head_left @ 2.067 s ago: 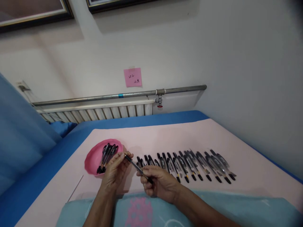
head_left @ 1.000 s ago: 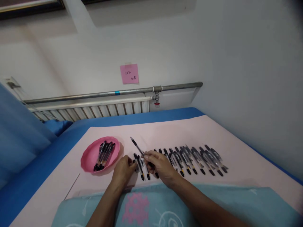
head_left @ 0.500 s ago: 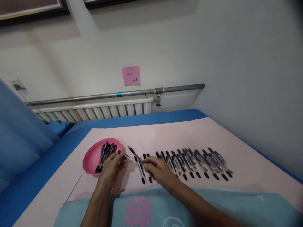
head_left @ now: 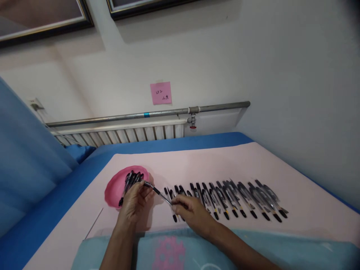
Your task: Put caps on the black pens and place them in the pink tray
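Note:
My right hand (head_left: pixel 190 214) is closed round the lower end of a black pen (head_left: pixel 159 192) that slants up to the left. My left hand (head_left: pixel 135 200) pinches the pen's upper end, close to the pink dish (head_left: pixel 111 192). The dish holds several black pens (head_left: pixel 131 180). A long row of pens (head_left: pixel 233 197) lies side by side on the pink sheet (head_left: pixel 213 165), running right from my right hand.
The pink sheet covers a blue surface (head_left: pixel 50 202). A light blue patterned cloth (head_left: pixel 168 251) lies along the near edge. A radiator (head_left: pixel 120 134) and a metal pipe (head_left: pixel 168 111) run along the wall, with a pink note (head_left: pixel 161 92) above.
My left hand came up from the row of pens and took the upper end of the pen that my right hand holds. The pen swung down to a flatter slant near the dish.

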A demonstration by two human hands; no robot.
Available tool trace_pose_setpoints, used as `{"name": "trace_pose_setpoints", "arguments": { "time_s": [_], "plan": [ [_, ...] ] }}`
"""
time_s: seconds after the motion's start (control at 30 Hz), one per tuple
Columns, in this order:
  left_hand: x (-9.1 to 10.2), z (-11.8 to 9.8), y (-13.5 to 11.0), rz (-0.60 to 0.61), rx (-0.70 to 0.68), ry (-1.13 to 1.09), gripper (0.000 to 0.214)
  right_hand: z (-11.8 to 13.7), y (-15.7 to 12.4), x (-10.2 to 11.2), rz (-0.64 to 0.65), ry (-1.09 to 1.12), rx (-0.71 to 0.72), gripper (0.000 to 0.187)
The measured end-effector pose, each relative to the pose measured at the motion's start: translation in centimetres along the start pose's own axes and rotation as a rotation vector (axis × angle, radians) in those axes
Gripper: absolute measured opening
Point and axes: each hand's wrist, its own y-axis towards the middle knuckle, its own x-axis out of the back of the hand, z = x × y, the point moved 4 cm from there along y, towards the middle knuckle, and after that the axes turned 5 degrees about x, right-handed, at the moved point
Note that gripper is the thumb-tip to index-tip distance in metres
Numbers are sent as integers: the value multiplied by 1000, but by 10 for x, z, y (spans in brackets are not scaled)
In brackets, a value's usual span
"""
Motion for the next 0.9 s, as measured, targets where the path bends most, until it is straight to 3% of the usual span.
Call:
{"name": "trace_pose_setpoints", "arguments": {
  "time_s": [0.23, 0.5, 0.63, 0.73, 0.83, 0.9],
  "plan": [
    [-3, 7, -2, 73, -55, 172, 17, -1, 1, 0, -6, -11, 1, 12],
    [-22, 29, -14, 219, 47, 266, 24, -9, 4, 1, -105, -40, 19, 5],
    [-28, 36, -15, 265, 82, 263, 21, -9, 3, -2, -85, -56, 58, 4],
    [-16, 17, -5, 150, -70, 203, 23, -7, 2, -2, -62, -84, 115, 11],
    [12, -22, 3, -146, -382, 218, 26, -7, 1, 0, -76, -102, 130, 13],
    [31, -48, 4, -350, -547, 370, 30, -6, 1, 0, -72, -102, 118, 12]
  ]
}}
